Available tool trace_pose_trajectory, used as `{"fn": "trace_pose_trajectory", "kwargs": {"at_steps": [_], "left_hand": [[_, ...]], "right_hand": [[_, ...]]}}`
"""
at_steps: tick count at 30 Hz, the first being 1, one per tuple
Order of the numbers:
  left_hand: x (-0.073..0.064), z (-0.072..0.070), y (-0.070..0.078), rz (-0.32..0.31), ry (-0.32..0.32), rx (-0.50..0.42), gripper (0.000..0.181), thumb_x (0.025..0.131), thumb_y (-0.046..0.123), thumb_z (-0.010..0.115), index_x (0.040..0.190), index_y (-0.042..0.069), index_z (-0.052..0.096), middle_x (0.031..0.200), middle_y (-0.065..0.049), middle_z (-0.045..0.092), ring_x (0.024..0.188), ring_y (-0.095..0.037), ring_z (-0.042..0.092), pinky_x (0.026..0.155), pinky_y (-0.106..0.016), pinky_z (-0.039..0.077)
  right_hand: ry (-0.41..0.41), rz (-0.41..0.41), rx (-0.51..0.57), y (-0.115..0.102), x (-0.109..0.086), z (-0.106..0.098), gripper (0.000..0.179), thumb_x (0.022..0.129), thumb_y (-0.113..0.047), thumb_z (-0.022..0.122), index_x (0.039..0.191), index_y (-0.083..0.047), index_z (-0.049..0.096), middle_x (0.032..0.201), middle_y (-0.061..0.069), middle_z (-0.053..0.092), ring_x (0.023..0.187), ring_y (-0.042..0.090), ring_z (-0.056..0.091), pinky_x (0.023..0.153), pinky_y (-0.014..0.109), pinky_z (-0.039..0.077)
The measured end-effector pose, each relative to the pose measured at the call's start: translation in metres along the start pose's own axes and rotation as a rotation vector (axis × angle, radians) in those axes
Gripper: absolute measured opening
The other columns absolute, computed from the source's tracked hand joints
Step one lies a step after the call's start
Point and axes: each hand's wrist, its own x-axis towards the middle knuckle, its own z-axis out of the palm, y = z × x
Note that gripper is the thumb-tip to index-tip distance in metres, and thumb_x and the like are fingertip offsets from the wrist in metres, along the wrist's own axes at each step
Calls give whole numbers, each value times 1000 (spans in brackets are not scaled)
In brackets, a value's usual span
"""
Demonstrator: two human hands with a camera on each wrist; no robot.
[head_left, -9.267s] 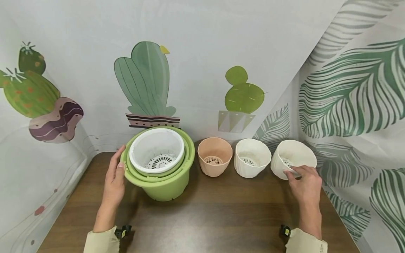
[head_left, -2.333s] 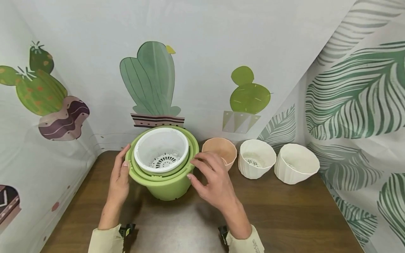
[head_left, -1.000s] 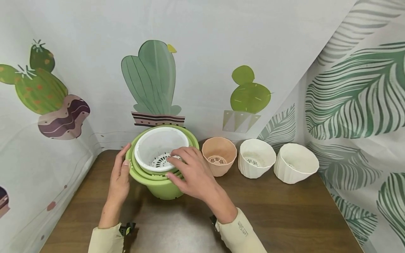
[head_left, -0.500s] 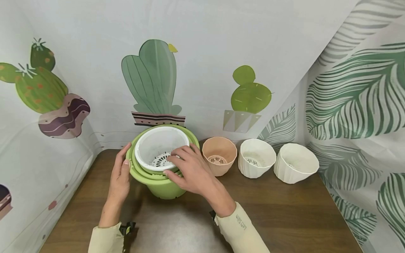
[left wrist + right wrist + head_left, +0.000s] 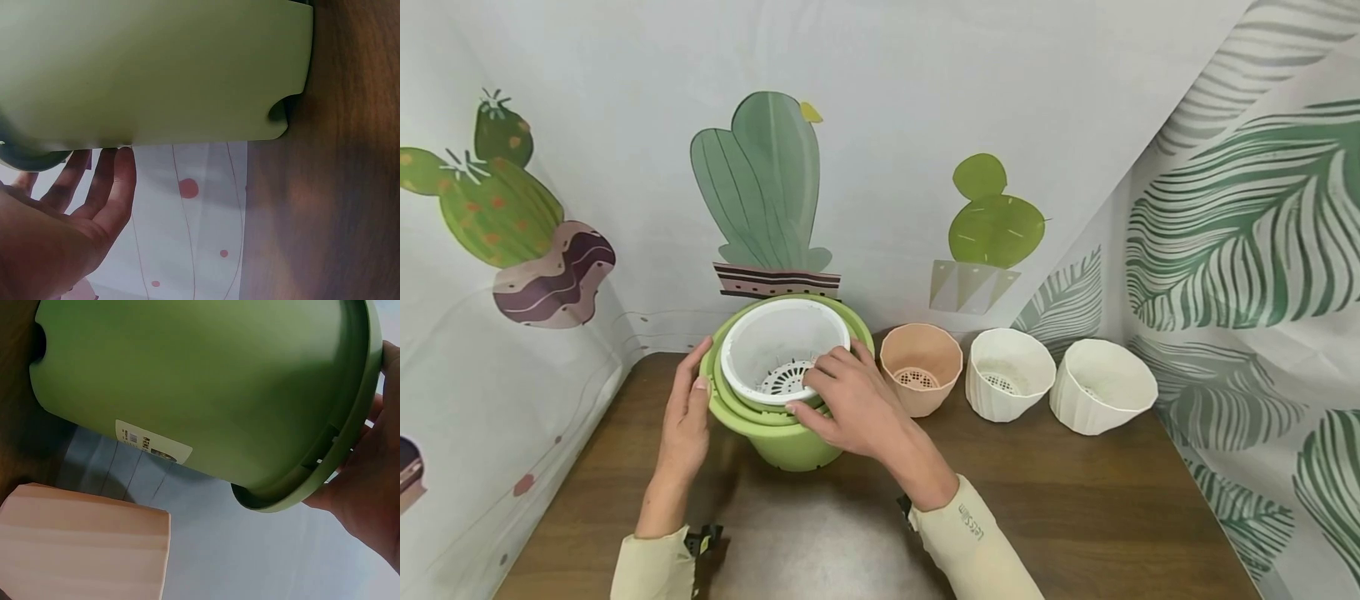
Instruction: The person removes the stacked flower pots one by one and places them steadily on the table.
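In the head view, a white flower pot [image 5: 760, 346] with a slotted bottom sits nested inside green flower pots, the largest green pot [image 5: 793, 450] outermost. My right hand [image 5: 859, 408] pinches the white pot's near right rim, fingers inside and thumb outside. My left hand [image 5: 683, 425] rests against the left of the outer green rim. In the left wrist view, fairly straight fingers of the left hand [image 5: 69, 231] touch the green pot's side [image 5: 156, 69]. The right wrist view has the green pot [image 5: 187, 381] with the right hand [image 5: 369, 487] by its rim, fingertips hidden.
Right of the nested pots stand a peach pot [image 5: 921, 367], a white faceted pot [image 5: 988, 400] and a cream pot [image 5: 1075, 404] in a row. All are on the brown wooden table [image 5: 1037, 500], close to a patterned cloth backdrop [image 5: 880, 167].
The right hand has gone from the cream pot at the far right, past the green outer rim, to the white pot's rim, now gripping it. The left hand stays at the green rim.
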Motion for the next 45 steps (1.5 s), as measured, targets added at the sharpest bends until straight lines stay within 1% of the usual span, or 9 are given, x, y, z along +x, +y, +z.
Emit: {"fn": "trace_pose_trajectory", "kwargs": {"at_steps": [5,9,13,18,25,28,35,39,45], "left_hand": [[1,0,1,7,4,-7,49,115,9,35,164,8,40,168,-13,37,153,-16,36,119,-17,31],[1,0,1,2,4,-11,49,115,8,35,164,9,40,168,-13,37,153,-16,35,119,-17,31],[1,0,0,-4,5,-12,49,115,9,35,164,9,40,168,-12,37,153,-16,35,118,-16,32],[0,0,-1,-4,4,-4,50,115,9,35,164,9,39,168,-12,37,153,-16,35,118,-16,31],[1,0,0,-4,5,0,50,115,10,36,164,11,40,168,-10,38,153,-16,35,118,-17,31],[1,0,-1,-3,3,2,50,115,10,36,164,11,40,168,-11,38,153,-16,35,119,-17,31],[1,-1,-4,-7,-3,17,50,115,11,35,165,11,38,168,-12,37,154,-16,34,120,-17,30],[1,-1,-5,-7,-4,27,50,115,11,34,165,11,38,168,-12,37,154,-16,34,120,-17,30],[1,-1,-5,-2,-5,25,50,115,11,34,165,11,38,168,-12,36,155,-18,33,121,-18,29]], "right_hand": [[-15,11,-9,0,1,-1,32,101,-50,67,93,-19,68,95,-6,66,100,19,60,110,54,41],[-6,13,0,0,2,0,33,100,-50,68,91,-19,68,93,-6,66,97,19,59,105,51,44],[7,13,29,0,3,1,34,99,-49,70,87,-19,66,89,-7,63,93,18,57,94,45,47],[7,15,54,1,5,1,36,97,-49,73,81,-19,63,82,-9,58,86,16,53,80,36,42],[-19,16,28,1,6,1,36,97,-52,71,81,-21,64,80,-10,57,84,15,51,79,35,40],[-36,9,27,1,7,1,38,99,-52,70,79,-20,62,79,-9,56,83,16,50,79,37,41],[-60,7,42,1,9,1,42,98,-50,72,76,-18,57,77,-8,54,81,15,48,83,41,48],[-42,4,57,1,9,2,43,97,-50,73,75,-17,57,77,-7,54,81,16,49,80,37,45],[4,0,68,1,8,2,43,96,-49,76,75,-16,58,77,-6,56,81,16,50,79,35,44]]}}
